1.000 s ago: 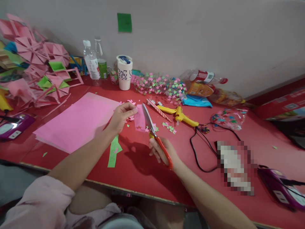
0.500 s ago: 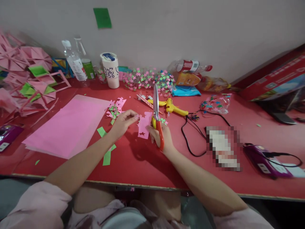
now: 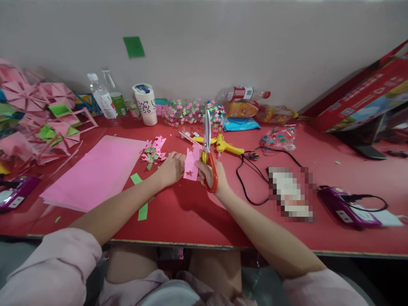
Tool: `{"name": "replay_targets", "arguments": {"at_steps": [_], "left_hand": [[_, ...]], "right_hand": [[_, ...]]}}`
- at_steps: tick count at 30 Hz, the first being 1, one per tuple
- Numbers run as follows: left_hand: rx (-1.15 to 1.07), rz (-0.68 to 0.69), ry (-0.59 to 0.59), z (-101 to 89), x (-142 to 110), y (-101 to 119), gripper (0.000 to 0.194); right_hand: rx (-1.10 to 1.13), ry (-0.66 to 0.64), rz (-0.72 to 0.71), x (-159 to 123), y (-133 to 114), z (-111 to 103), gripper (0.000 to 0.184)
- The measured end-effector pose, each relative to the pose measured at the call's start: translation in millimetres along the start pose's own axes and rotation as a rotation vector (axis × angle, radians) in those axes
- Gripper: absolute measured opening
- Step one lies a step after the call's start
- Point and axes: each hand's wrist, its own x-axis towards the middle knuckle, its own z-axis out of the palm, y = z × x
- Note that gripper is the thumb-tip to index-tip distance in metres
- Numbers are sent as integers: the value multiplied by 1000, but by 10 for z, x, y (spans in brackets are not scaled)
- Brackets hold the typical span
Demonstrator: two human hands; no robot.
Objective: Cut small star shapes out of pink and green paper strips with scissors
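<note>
My right hand [image 3: 208,172] is closed around scissors [image 3: 210,170] with orange and yellow handles, their blades pointing up. The same hand pinches a pink paper strip [image 3: 190,163] with a star-shaped hole and a ragged upper edge. Just left of the strip is my left hand [image 3: 174,169], its fingers curled downward; whatever the fingertips hold, if anything, is hidden. A pile of pink and green star cutouts [image 3: 153,151] lies beyond my left hand. Green paper strips [image 3: 143,210] rest on the table below my left forearm.
Pink sheets [image 3: 95,174] lie at left near folded pink paper shapes [image 3: 28,93]. A white tumbler [image 3: 145,106] and bottles [image 3: 103,97] stand at the back. A yellow glue gun [image 3: 228,146], its black cord [image 3: 238,178] and a purple device [image 3: 346,208] are at right.
My left hand has turned downward and come closer to the pink strip; the small pink piece at its fingertips no longer shows. The right hand still holds the scissors and strip. The view has tilted up.
</note>
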Motion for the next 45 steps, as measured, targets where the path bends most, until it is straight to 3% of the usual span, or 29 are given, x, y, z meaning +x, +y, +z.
{"name": "replay_targets", "arguments": {"at_steps": [4,8,11,13,15,19,24,28,33,38,45], "left_hand": [[-123,-81,38,-42,21,-52,6],[-371,-209,112,-121,-22,-51,9],[-1164,-395,192,-195,-84,38,30],[-1460,-408,122,-233,-116,118,32],[-1466,-401,132,-245,-136,175,30],[-1448,-460,288,-200,-170,143,27],[-1514,-632,434,-182,-242,-5,19],[-1476,-635,574,-215,-264,-46,15],[-1444,-632,750,-255,-265,-72,14],[-1431,-633,773,-314,-269,-110,14],[-1394,-573,622,-351,-296,-129,14]], "right_hand": [[-44,-61,-18,-15,-93,3,35],[-100,-67,-21,4,-145,-17,35],[-175,-35,-4,19,-139,-32,33],[-219,-15,11,24,-114,-31,33],[-231,-21,12,26,-78,-26,35],[-221,-100,-32,30,-1,-73,44],[-568,-227,-103,45,7,-265,47],[-825,-305,-95,22,-54,-322,48],[-838,-322,-87,-36,-73,-284,51],[-841,-331,-62,-78,-68,-273,54],[-647,-461,-17,-99,-101,-270,56]]}}
